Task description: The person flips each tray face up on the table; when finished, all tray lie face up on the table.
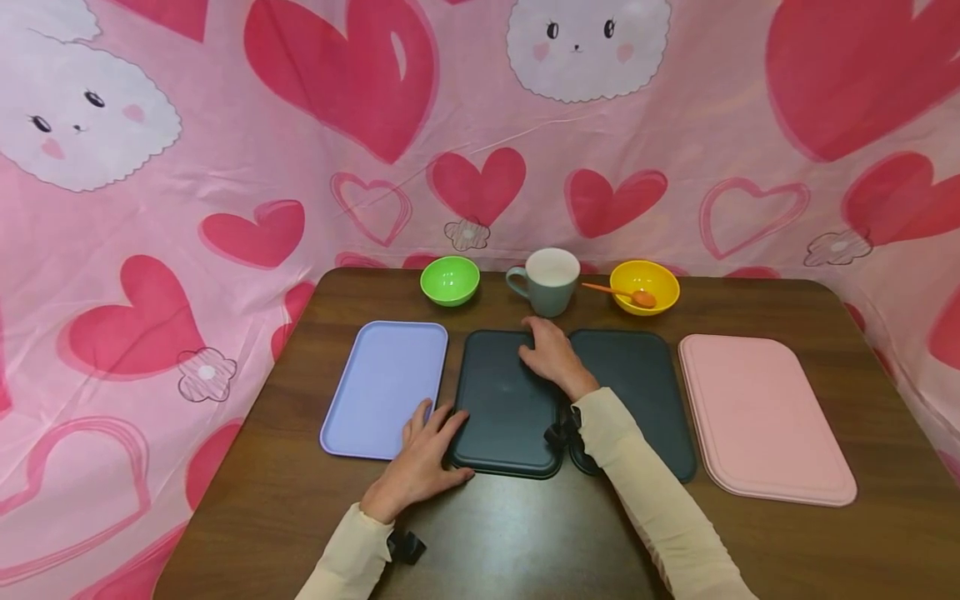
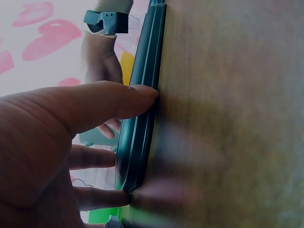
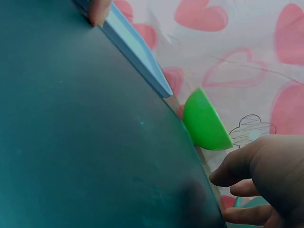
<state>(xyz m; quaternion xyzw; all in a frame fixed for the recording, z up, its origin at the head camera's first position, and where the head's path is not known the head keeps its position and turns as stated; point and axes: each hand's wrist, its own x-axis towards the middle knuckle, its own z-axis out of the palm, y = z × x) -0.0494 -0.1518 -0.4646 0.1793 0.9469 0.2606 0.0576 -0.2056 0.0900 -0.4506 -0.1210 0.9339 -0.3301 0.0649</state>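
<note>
A dark green tray (image 1: pixel 506 400) lies mid-table, its side showing a double rim in the left wrist view. My left hand (image 1: pixel 423 458) is at its near left corner, thumb on the front edge and the other fingers spread by the left side. The left thumb (image 2: pixel 128 99) touches the tray's rim (image 2: pixel 145 71). At the far right corner, my right hand (image 1: pixel 557 357) reaches over the tray, with its fingertips right at the far edge. The right fingers (image 3: pixel 232 168) are slightly bent and hold nothing. A second dark tray (image 1: pixel 637 400) lies close on the right, partly hidden by my right arm.
A lavender tray (image 1: pixel 386 387) lies left, a pink tray (image 1: pixel 768 417) right. Along the back stand a green bowl (image 1: pixel 450 282), a grey mug (image 1: pixel 551 287) and a yellow bowl (image 1: pixel 637 275) with an orange spoon (image 1: pixel 641 298). A pink heart-patterned cloth (image 1: pixel 465 108) hangs behind.
</note>
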